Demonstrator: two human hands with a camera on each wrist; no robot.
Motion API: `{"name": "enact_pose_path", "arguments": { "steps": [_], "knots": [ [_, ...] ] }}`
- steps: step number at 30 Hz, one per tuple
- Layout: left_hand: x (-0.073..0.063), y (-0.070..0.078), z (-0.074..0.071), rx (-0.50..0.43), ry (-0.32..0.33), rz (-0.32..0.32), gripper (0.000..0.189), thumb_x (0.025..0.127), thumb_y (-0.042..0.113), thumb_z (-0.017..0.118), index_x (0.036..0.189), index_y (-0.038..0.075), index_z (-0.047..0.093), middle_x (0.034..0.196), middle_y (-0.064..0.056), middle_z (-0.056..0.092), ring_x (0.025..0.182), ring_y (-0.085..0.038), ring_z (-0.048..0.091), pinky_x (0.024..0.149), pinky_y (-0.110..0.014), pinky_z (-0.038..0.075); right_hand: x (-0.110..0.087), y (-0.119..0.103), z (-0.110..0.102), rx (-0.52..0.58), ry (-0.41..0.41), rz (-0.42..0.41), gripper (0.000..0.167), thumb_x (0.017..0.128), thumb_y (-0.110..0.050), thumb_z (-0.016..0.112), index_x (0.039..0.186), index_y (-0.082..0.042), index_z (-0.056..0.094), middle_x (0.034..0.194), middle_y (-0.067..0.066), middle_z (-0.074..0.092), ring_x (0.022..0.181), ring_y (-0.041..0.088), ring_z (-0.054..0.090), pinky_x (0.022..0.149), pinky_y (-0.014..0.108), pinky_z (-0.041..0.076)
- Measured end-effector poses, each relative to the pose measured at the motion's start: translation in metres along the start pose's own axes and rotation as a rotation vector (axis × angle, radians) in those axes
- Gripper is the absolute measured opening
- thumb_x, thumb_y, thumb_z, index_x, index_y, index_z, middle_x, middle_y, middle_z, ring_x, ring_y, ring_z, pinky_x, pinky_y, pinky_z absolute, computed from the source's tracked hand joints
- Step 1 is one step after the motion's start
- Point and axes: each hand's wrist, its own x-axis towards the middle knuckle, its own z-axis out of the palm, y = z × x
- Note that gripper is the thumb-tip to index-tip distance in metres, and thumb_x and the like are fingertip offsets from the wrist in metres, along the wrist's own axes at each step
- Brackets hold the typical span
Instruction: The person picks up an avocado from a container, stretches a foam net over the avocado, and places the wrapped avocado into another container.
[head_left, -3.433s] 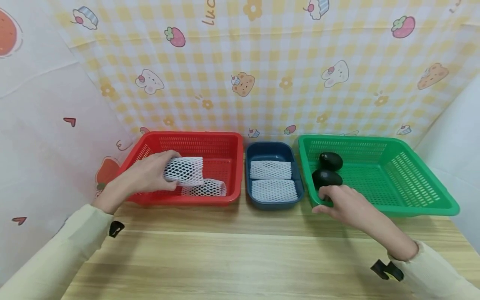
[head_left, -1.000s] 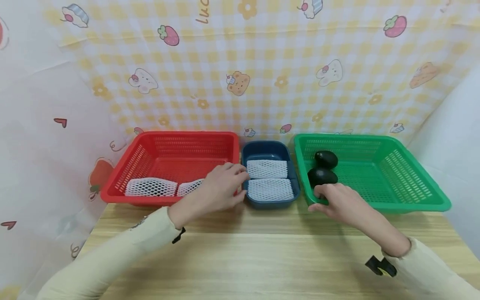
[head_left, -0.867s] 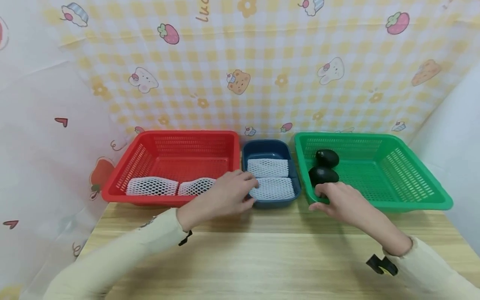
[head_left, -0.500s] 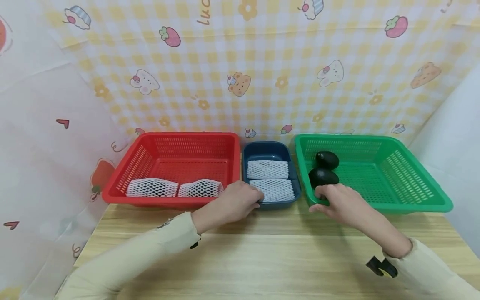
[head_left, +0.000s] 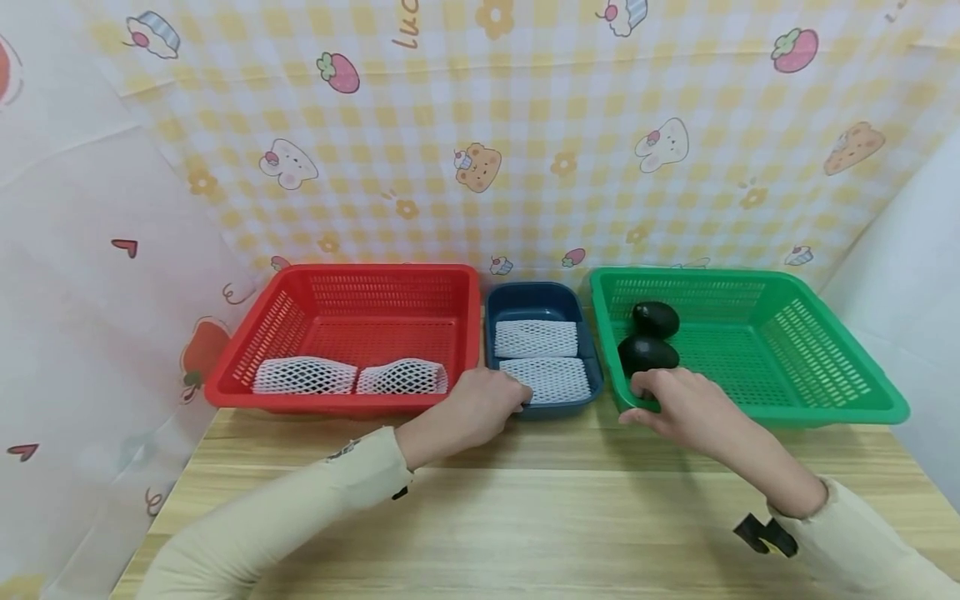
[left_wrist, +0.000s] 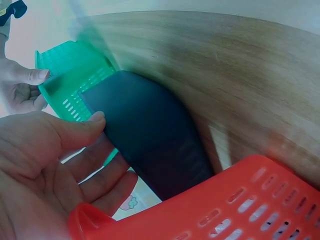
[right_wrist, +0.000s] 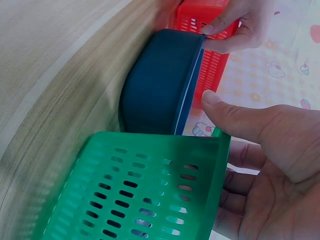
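Observation:
My left hand [head_left: 483,404] pinches the near left rim of a dark blue plastic box [head_left: 551,411]. In the left wrist view its thumb [left_wrist: 82,131] is on the outer side of the box wall, with the other fingers behind the rim. Two white foam net sleeves [head_left: 545,379] lie in the box, one behind the other. My right hand [head_left: 690,408] straddles the near left rim of a green basket [head_left: 832,414], fingers inside and thumb [right_wrist: 235,117] outside, loosely bent. Just beyond those fingers lie two glossy black avocado-like fruits [head_left: 649,354].
To the left stands a red basket [head_left: 345,402] with two more foam net sleeves [head_left: 303,375] along its near wall. All three containers stand in a row on a wooden table [head_left: 517,517]. A patterned cloth [head_left: 420,125] hangs close behind them.
My left hand held a foam net sleeve over the red basket; that sleeve now lies in it. The hand has since moved right to the blue box's rim. My right hand has stayed put.

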Motion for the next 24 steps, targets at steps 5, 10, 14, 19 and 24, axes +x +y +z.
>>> {"name": "enact_pose_path", "arguments": {
  "steps": [5, 10, 14, 19, 24],
  "knots": [
    [-0.001, 0.002, -0.002, -0.001, -0.010, -0.006, 0.036, 0.082, 0.024, 0.087, 0.116, 0.017, 0.077, 0.091, 0.000, 0.071, 0.074, -0.015, 0.060, 0.066, -0.026, 0.052, 0.001, 0.001, 0.000, 0.014, -0.012, -0.014, 0.045, 0.084, -0.034, 0.084, 0.071, -0.016, 0.045, 0.065, -0.008, 0.018, 0.053, 0.008, 0.026, 0.050, 0.027, 0.019],
    [-0.001, 0.003, -0.003, 0.016, -0.022, -0.002, 0.037, 0.083, 0.024, 0.086, 0.117, 0.016, 0.076, 0.092, 0.000, 0.071, 0.075, -0.015, 0.061, 0.065, -0.025, 0.053, 0.002, 0.005, -0.005, 0.065, -0.073, -0.057, 0.039, 0.085, -0.030, 0.084, 0.075, -0.018, 0.048, 0.065, -0.009, 0.020, 0.054, 0.006, 0.026, 0.051, 0.027, 0.021],
    [0.001, 0.004, -0.004, 0.023, -0.042, -0.007, 0.039, 0.081, 0.024, 0.087, 0.118, 0.016, 0.076, 0.092, 0.000, 0.071, 0.075, -0.015, 0.060, 0.064, -0.025, 0.052, 0.005, 0.009, -0.016, 0.115, -0.196, -0.089, 0.029, 0.088, -0.028, 0.081, 0.082, -0.017, 0.055, 0.065, -0.010, 0.026, 0.055, 0.005, 0.031, 0.052, 0.026, 0.027],
    [0.003, 0.003, -0.006, 0.012, -0.076, -0.017, 0.044, 0.080, 0.024, 0.089, 0.121, 0.017, 0.075, 0.095, 0.000, 0.071, 0.077, -0.016, 0.060, 0.063, -0.025, 0.051, 0.012, 0.014, -0.032, 0.135, -0.415, -0.117, 0.028, 0.092, -0.036, 0.076, 0.098, -0.011, 0.065, 0.070, -0.009, 0.029, 0.059, 0.005, 0.037, 0.056, 0.027, 0.033],
    [0.004, 0.002, -0.008, -0.009, -0.074, -0.020, 0.040, 0.082, 0.023, 0.087, 0.121, 0.017, 0.075, 0.096, 0.001, 0.072, 0.076, -0.015, 0.061, 0.064, -0.024, 0.052, 0.018, 0.017, -0.049, 0.127, -0.549, -0.099, 0.044, 0.092, -0.042, 0.074, 0.115, -0.005, 0.069, 0.093, -0.008, 0.061, 0.078, 0.008, 0.058, 0.068, 0.030, 0.049]
  ]
}}
